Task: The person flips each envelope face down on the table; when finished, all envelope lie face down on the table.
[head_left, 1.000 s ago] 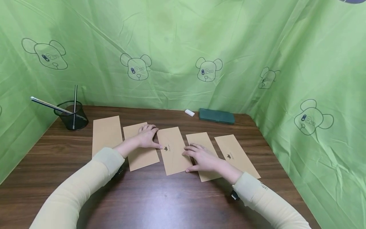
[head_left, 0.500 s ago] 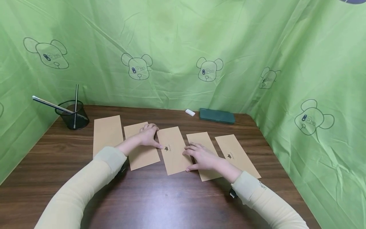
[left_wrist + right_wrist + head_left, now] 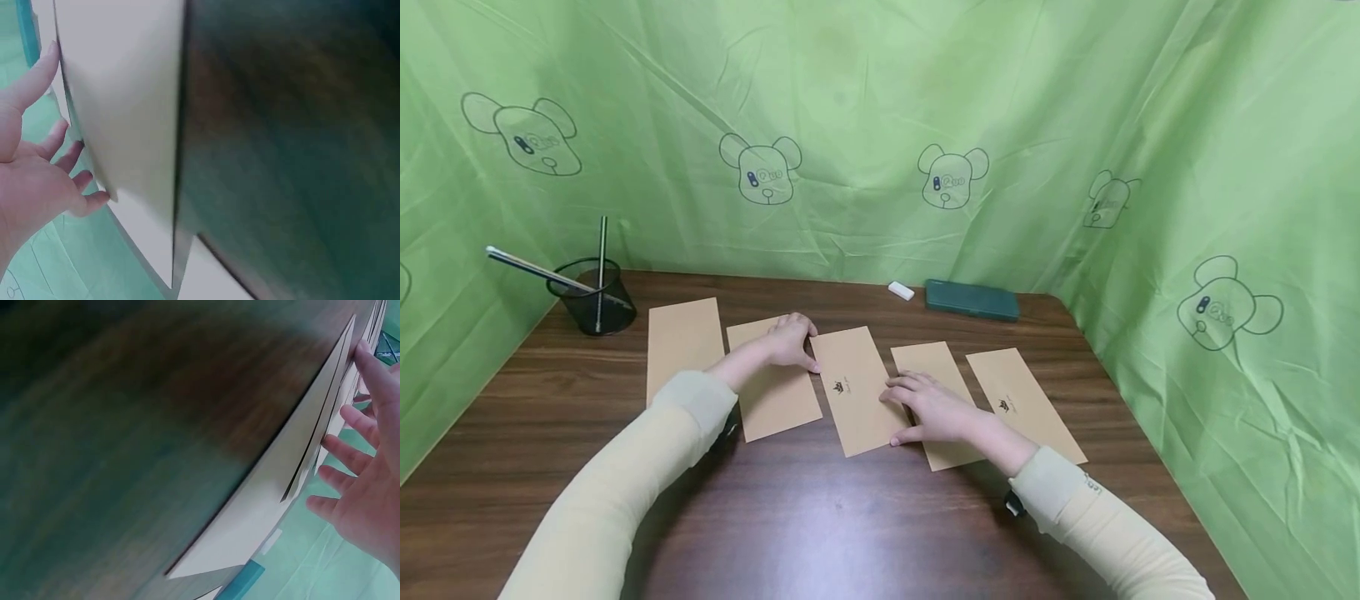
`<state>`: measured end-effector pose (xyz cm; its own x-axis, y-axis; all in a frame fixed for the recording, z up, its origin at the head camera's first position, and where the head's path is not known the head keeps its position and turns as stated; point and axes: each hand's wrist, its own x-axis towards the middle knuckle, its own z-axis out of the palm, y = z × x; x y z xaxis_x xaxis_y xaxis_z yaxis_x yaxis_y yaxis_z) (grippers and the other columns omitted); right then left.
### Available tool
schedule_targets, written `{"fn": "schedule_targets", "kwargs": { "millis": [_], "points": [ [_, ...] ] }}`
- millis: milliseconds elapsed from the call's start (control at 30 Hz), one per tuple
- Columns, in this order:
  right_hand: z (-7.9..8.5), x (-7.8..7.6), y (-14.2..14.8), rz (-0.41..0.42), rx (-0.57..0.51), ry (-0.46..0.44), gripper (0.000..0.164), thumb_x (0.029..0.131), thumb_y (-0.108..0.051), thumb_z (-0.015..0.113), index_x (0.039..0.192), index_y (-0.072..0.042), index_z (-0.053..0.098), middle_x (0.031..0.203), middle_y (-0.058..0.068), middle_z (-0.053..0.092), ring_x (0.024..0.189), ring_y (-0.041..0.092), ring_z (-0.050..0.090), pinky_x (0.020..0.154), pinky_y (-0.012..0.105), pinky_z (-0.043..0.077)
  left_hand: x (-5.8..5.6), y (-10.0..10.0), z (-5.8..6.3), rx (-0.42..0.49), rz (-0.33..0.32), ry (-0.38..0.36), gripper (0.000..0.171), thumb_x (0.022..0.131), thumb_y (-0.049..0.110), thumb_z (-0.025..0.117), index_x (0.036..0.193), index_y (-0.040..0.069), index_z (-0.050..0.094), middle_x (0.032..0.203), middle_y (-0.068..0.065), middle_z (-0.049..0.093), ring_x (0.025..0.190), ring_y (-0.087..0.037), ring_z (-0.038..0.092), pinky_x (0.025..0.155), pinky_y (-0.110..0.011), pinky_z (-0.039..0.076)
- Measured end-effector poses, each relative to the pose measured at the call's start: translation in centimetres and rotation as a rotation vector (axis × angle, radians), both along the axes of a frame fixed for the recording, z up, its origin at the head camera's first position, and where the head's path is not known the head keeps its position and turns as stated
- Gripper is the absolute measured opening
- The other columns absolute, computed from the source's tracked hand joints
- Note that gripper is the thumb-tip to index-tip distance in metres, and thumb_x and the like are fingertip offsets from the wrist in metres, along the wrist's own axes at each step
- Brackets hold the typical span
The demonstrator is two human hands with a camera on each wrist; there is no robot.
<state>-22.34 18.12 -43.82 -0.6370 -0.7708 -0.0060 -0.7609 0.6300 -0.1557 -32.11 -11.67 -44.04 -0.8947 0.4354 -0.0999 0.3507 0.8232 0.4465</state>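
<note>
Several tan paper envelopes lie in a slanting row on the table. The middle envelope [image 3: 857,392] bears a small dark crown print. At its upper left corner is my left hand [image 3: 790,340], thumb tip by the edge and the rest of the hand over the second envelope [image 3: 775,408]. Along its right edge are the spread fingertips of my right hand [image 3: 936,410], which covers part of the fourth envelope [image 3: 925,358]. In the left wrist view my left hand [image 3: 37,175] has its fingers apart; the right wrist view likewise shows my right hand [image 3: 369,456] with fingers spread.
Outer envelopes flank the row at left [image 3: 683,337] and right [image 3: 1030,404]. Behind stand a black mesh pen cup [image 3: 598,308] with pencils, a white eraser [image 3: 901,291] and a dark green case [image 3: 972,300]. Green curtains [image 3: 850,100] enclose the wooden table [image 3: 820,533].
My left hand has shifted slightly away from me, its thumb moving up from the crown print to the middle envelope's edge. The right hand stays nearly in place. The head view has tilted a little.
</note>
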Motion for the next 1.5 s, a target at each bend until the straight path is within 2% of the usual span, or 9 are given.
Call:
{"fn": "schedule_targets", "kwargs": {
  "millis": [167, 367, 533, 700, 833, 1000, 1233, 1367, 1500],
  "points": [
    [0.1, 0.1, -0.1, -0.023, 0.017, -0.02, 0.068, 0.077, -0.052, 0.071, 0.131, -0.015, 0.052, 0.14, 0.016, 0.045, 0.134, 0.037, 0.035, 0.11, 0.054, 0.025, -0.4, 0.0, 0.8, 0.066, -0.015, 0.017, 0.057, 0.072, 0.021, 0.081, 0.115, -0.002, 0.053, 0.118, -0.019, 0.057, 0.115, -0.038, 0.043, 0.101, -0.046, 0.033],
    [0.6, 0.7, -0.5, -0.052, 0.056, -0.041, 0.074, 0.076, -0.059, 0.068, 0.137, -0.023, 0.046, 0.144, 0.019, 0.039, 0.136, 0.04, 0.029, 0.109, 0.058, 0.024, -1.0, -0.2, 0.7, 0.188, -0.09, 0.053, 0.056, 0.07, 0.01, 0.082, 0.119, -0.001, 0.056, 0.119, -0.017, 0.061, 0.116, -0.032, 0.049, 0.105, -0.044, 0.031],
    [0.6, 1.0, -0.9, -0.07, 0.072, -0.036, 0.084, 0.073, -0.064, 0.067, 0.143, -0.027, 0.038, 0.146, 0.019, 0.036, 0.137, 0.039, 0.028, 0.108, 0.061, 0.022, -1.0, -0.5, 0.9, 0.182, -0.159, 0.093, 0.058, 0.071, 0.008, 0.081, 0.123, 0.003, 0.057, 0.119, -0.014, 0.06, 0.116, -0.031, 0.047, 0.104, -0.045, 0.031],
    [0.4, 1.1, -1.0, -0.069, 0.064, -0.014, 0.092, 0.072, -0.065, 0.068, 0.148, -0.029, 0.029, 0.145, 0.018, 0.037, 0.136, 0.037, 0.03, 0.107, 0.061, 0.024, -1.0, -0.6, 1.4, 0.153, -0.18, 0.127, 0.048, 0.076, 0.013, 0.077, 0.12, 0.005, 0.06, 0.119, -0.013, 0.061, 0.117, -0.034, 0.046, 0.104, -0.047, 0.032],
    [0.5, 1.1, -1.1, -0.059, 0.061, -0.002, 0.095, 0.074, -0.063, 0.068, 0.15, -0.031, 0.021, 0.145, 0.012, 0.039, 0.134, 0.03, 0.035, 0.107, 0.06, 0.026, -1.1, -0.6, 2.0, 0.162, -0.18, 0.153, 0.042, 0.079, 0.015, 0.075, 0.118, 0.004, 0.062, 0.118, -0.012, 0.063, 0.118, -0.034, 0.047, 0.104, -0.047, 0.032],
    [1.3, 1.1, -1.2, -0.036, 0.013, -0.043, 0.1, 0.073, -0.055, 0.072, 0.151, -0.035, 0.014, 0.148, -0.001, 0.038, 0.134, 0.022, 0.039, 0.105, 0.063, 0.026, -1.4, -0.6, 2.8, 0.195, -0.175, 0.186, 0.038, 0.08, 0.016, 0.075, 0.114, 0.004, 0.064, 0.115, -0.011, 0.065, 0.116, -0.033, 0.05, 0.103, -0.047, 0.033],
    [2.1, 1.0, -1.4, -0.003, -0.043, -0.038, 0.107, 0.073, -0.045, 0.077, 0.151, -0.04, 0.004, 0.149, -0.01, 0.036, 0.131, 0.014, 0.041, 0.107, 0.058, 0.027, -1.7, -0.4, 3.6, 0.252, -0.123, 0.229, 0.032, 0.08, 0.021, 0.075, 0.107, 0.006, 0.065, 0.113, -0.01, 0.066, 0.115, -0.031, 0.053, 0.102, -0.046, 0.036],
    [2.2, 1.0, -1.5, 0.012, -0.067, -0.021, 0.106, 0.075, -0.042, 0.077, 0.151, -0.037, 0.003, 0.151, -0.011, 0.032, 0.132, 0.014, 0.041, 0.108, 0.055, 0.029, -1.7, -0.3, 4.1, 0.303, -0.093, 0.21, 0.032, 0.08, 0.023, 0.076, 0.105, 0.007, 0.063, 0.112, -0.01, 0.064, 0.112, -0.029, 0.053, 0.099, -0.044, 0.037],
    [2.6, 0.9, -1.6, 0.029, -0.117, -0.01, 0.108, 0.074, -0.037, 0.079, 0.152, -0.034, 0.005, 0.152, -0.011, 0.03, 0.132, 0.015, 0.04, 0.107, 0.053, 0.03, -1.8, -0.1, 4.7, 0.358, -0.073, 0.167, 0.035, 0.08, 0.025, 0.076, 0.106, 0.006, 0.061, 0.11, -0.012, 0.061, 0.109, -0.03, 0.053, 0.097, -0.046, 0.039]
  ]
}}
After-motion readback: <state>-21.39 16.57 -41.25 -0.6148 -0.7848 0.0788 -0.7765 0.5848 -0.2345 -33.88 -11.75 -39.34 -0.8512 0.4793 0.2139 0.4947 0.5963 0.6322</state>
